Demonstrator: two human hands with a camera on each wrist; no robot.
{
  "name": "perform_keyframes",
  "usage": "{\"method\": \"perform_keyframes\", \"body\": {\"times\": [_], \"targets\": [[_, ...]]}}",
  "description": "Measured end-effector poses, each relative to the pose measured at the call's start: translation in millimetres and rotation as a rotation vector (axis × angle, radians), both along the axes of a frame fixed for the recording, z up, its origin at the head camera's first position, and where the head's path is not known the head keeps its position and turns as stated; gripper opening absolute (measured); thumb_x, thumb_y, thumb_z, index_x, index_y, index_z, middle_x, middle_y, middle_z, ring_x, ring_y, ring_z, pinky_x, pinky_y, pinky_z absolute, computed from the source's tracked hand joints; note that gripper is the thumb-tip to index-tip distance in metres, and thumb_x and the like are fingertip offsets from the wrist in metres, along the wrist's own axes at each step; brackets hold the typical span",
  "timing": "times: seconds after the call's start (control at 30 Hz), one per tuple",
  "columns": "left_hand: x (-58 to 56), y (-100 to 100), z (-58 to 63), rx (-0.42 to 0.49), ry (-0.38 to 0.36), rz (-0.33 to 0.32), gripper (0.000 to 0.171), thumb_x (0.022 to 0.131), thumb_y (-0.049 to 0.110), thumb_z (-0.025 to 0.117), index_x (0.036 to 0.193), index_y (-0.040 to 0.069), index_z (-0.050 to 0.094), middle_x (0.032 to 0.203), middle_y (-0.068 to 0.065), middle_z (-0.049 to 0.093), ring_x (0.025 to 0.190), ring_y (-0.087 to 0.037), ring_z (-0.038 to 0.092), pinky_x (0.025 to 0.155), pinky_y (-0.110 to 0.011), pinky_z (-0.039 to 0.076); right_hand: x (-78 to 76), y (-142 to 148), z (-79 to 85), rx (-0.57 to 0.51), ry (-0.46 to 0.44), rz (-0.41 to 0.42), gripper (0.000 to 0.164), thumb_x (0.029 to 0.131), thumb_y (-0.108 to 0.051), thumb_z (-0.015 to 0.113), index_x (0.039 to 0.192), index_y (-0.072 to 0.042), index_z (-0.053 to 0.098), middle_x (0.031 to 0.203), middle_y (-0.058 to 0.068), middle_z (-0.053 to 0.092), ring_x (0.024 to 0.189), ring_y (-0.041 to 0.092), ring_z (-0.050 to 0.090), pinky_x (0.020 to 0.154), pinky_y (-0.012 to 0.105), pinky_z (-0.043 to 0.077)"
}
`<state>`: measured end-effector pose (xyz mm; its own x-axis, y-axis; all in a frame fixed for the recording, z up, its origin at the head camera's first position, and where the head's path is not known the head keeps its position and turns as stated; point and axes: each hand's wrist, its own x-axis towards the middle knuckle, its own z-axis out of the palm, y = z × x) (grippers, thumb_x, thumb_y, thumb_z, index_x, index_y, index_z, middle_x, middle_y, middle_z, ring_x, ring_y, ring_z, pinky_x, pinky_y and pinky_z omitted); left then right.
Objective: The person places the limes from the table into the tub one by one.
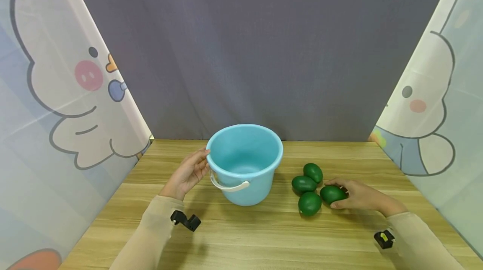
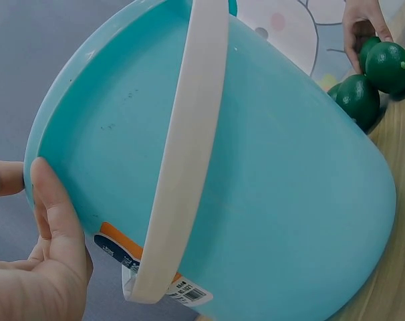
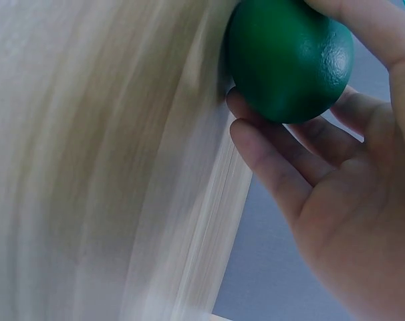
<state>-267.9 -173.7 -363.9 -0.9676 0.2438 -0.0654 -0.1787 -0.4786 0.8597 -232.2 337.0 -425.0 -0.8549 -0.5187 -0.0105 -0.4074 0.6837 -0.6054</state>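
Note:
A light blue bucket (image 1: 245, 186) with a white handle (image 1: 230, 188) stands upright in the middle of the wooden table. My left hand (image 1: 190, 174) holds its rim at the left side; in the left wrist view, fingers (image 2: 55, 200) lie against the outside below the rim. To the right of the bucket, my right hand (image 1: 358, 196) grips a dark green, smooth oval fruit (image 1: 333, 194) between thumb and fingers. The right wrist view shows this fruit (image 3: 289, 60) close up, with fingers curled around its underside. Three similar green fruits (image 1: 310, 203) lie beside it on the left.
The wooden table (image 1: 241, 240) extends to a dark grey curtain (image 1: 264, 52) behind the bucket. Pale cartoon-printed cloths (image 1: 45, 144) hang at both sides. A printed label (image 2: 115, 244) is stuck on the bucket's outside. Black mounts (image 1: 185, 221) are worn at the wrists.

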Motion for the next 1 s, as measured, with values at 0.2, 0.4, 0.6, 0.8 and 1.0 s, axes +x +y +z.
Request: {"method": "perform_keyframes", "body": {"times": [0.2, 0.4, 0.6, 0.8, 1.0], "targets": [[0.3, -0.6, 1.0, 0.000, 0.023, -0.020, 0.041, 0.103, 0.008, 0.054, 0.140, -0.002, 0.041, 0.107, -0.006, 0.061, 0.083, -0.008, 0.062, 0.071, -0.014, 0.055, -0.2, -0.4, 2.1, 0.000, -0.019, -0.005, 0.069, 0.087, -0.034, 0.080, 0.138, 0.003, 0.052, 0.116, 0.011, 0.060, 0.098, 0.022, 0.059, 0.073, 0.029, 0.054], [0.5, -0.4, 1.7, -0.001, 0.023, -0.021, 0.041, 0.103, 0.008, 0.054, 0.141, -0.003, 0.040, 0.108, -0.006, 0.060, 0.083, -0.008, 0.063, 0.071, -0.014, 0.055, -0.5, 0.1, 2.9, -0.007, -0.007, 0.009, 0.068, 0.087, -0.033, 0.080, 0.137, 0.003, 0.052, 0.115, 0.010, 0.061, 0.097, 0.019, 0.059, 0.073, 0.029, 0.054], [-0.5, -0.2, 1.6, 0.000, 0.015, -0.013, 0.040, 0.103, 0.007, 0.055, 0.140, -0.002, 0.041, 0.108, -0.006, 0.060, 0.083, -0.008, 0.063, 0.072, -0.014, 0.055, -0.4, 0.2, 4.4, -0.015, 0.007, 0.024, 0.065, 0.087, -0.032, 0.080, 0.136, 0.003, 0.053, 0.114, 0.009, 0.061, 0.096, 0.019, 0.060, 0.072, 0.028, 0.054], [0.3, -0.5, 1.8, -0.002, 0.026, -0.024, 0.039, 0.102, 0.008, 0.056, 0.138, -0.002, 0.043, 0.107, -0.006, 0.061, 0.082, -0.008, 0.063, 0.071, -0.014, 0.055, 0.1, -0.5, 5.4, -0.022, -0.004, 0.018, 0.064, 0.087, -0.030, 0.080, 0.135, 0.003, 0.053, 0.114, 0.009, 0.061, 0.097, 0.021, 0.059, 0.072, 0.028, 0.054], [0.6, -0.6, 1.0, 0.004, 0.015, -0.023, 0.034, 0.103, 0.008, 0.056, 0.135, 0.001, 0.045, 0.110, -0.006, 0.059, 0.083, -0.008, 0.063, 0.071, -0.015, 0.055, 0.4, -1.9, 7.0, -0.023, 0.025, 0.026, 0.065, 0.087, -0.031, 0.081, 0.134, 0.004, 0.052, 0.114, 0.009, 0.060, 0.097, 0.018, 0.059, 0.073, 0.028, 0.054]]}}
